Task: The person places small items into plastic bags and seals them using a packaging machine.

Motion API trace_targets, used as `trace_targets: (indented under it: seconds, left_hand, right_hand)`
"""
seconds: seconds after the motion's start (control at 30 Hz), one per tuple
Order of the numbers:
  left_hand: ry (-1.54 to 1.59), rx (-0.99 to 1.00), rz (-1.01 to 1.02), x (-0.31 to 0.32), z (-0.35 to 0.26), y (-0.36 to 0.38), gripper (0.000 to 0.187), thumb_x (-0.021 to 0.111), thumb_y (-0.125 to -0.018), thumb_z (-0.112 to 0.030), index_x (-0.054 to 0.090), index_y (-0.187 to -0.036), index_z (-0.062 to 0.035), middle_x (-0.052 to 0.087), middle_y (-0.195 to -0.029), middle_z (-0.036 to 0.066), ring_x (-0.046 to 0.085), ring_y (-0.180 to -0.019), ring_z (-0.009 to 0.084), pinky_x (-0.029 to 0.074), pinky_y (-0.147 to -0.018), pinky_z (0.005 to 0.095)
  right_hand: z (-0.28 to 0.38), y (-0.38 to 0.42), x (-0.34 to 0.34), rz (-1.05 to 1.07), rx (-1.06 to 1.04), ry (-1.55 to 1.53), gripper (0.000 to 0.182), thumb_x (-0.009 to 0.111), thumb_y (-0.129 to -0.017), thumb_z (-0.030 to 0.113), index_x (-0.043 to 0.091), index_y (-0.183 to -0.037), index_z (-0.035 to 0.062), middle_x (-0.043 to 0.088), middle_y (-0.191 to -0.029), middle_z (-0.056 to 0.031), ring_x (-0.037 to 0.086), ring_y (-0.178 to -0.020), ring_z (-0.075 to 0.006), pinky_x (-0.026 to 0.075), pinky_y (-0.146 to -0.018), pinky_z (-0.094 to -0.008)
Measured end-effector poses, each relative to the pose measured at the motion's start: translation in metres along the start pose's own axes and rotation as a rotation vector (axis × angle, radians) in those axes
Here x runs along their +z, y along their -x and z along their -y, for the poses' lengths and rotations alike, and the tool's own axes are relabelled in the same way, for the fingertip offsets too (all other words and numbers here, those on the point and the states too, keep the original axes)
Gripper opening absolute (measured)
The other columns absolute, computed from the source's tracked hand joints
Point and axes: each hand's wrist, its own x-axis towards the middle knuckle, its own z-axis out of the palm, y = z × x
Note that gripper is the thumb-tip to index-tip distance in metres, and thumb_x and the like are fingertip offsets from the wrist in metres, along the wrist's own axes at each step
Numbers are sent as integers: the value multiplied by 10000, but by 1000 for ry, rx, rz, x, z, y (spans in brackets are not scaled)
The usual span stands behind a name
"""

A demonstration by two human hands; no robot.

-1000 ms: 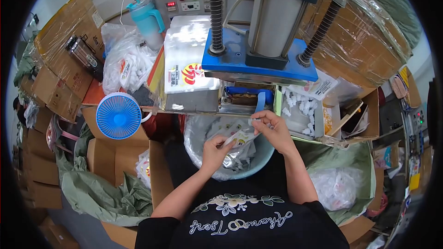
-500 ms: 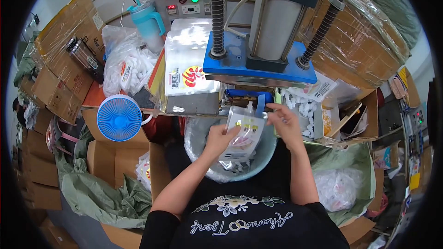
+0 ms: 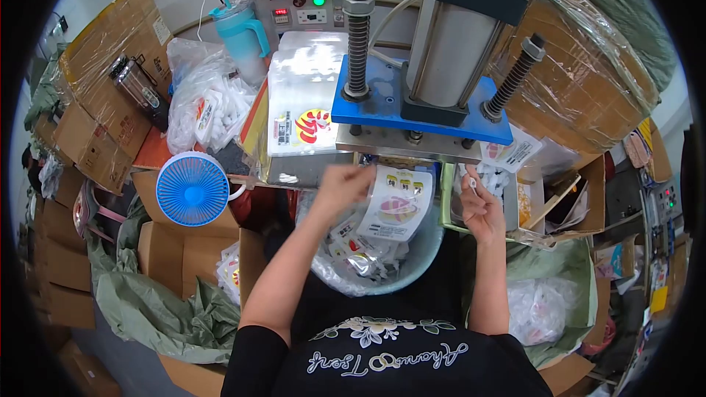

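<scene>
A printed plastic pouch [image 3: 397,204], white with a pink picture and yellow labels, hangs at the front of the press, its top edge under the metal plate. My left hand [image 3: 344,190] is at the pouch's upper left corner, its fingers smeared by motion. Over the green-edged tray of white pieces, my right hand [image 3: 482,209] is closed, palm up, pinching a small white plastic spout [image 3: 471,181]. Below the pouch, a light blue basin [image 3: 434,250] lined with clear plastic holds several printed pouches [image 3: 357,246].
The press [image 3: 419,103] has a blue plate and spring-wound rods. Flat pouches [image 3: 305,95] are stacked left of it. A blue fan [image 3: 193,188] stands at the bench's left edge. Open cartons flank my legs, one holding a green sack [image 3: 158,316]. White pieces [image 3: 494,181] fill the tray at right.
The pouch has moved up to the press and now faces me squarely. My left hand has shifted left to its corner. My right hand has moved right, away from the pouch, over the tray.
</scene>
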Motion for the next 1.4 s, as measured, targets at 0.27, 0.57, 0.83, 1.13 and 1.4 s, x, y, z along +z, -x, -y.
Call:
trace_targets:
  seconds: [0.27,0.57,0.83,1.13,1.4]
  left_hand:
    - [-1149,464,-426,-47,39,7,684,550,-870,-523,444,-1377,-76,412,-1445,131,307,-1377,320,150,-1122,534]
    - [-667,600,-570,-42,3,64,109,676,-776,-65,717,-877,-62,641,-764,53,625,-803,203,448,-813,351]
    - [-27,188,-199,24,38,87,81,719,-828,-62,700,-828,17,616,-756,-7,504,-665,34,379,-583,202]
    - [-192,273,-85,17,70,91,156,698,-854,-116,694,-850,39,637,-743,17,528,-638,54,403,-568,222]
    - [3,25,-98,40,56,48,309,692,-862,-253,695,-829,54,649,-677,45,534,-616,58,429,-548,269]
  right_hand:
    - [-10,-2,8,-107,-16,155,310,412,-992,72,451,-1281,-30,472,-1370,-214,395,-509,-40,359,-375,-129]
    - [-33,7,32,-101,-100,717,203,502,-966,115,524,-1156,46,568,-1263,-200,319,-422,-6,248,-335,-123]
    - [-96,4,68,35,-52,1209,194,472,-986,113,533,-1146,24,616,-1215,-102,335,-416,-11,263,-368,-163]
    - [-96,6,49,101,213,1466,205,498,-958,100,590,-1136,60,588,-805,1,394,-474,-22,303,-420,-194]
    - [-69,2,46,-95,-346,1367,403,534,-966,179,437,-1342,71,644,-1034,-66,404,-456,-22,290,-388,-183]
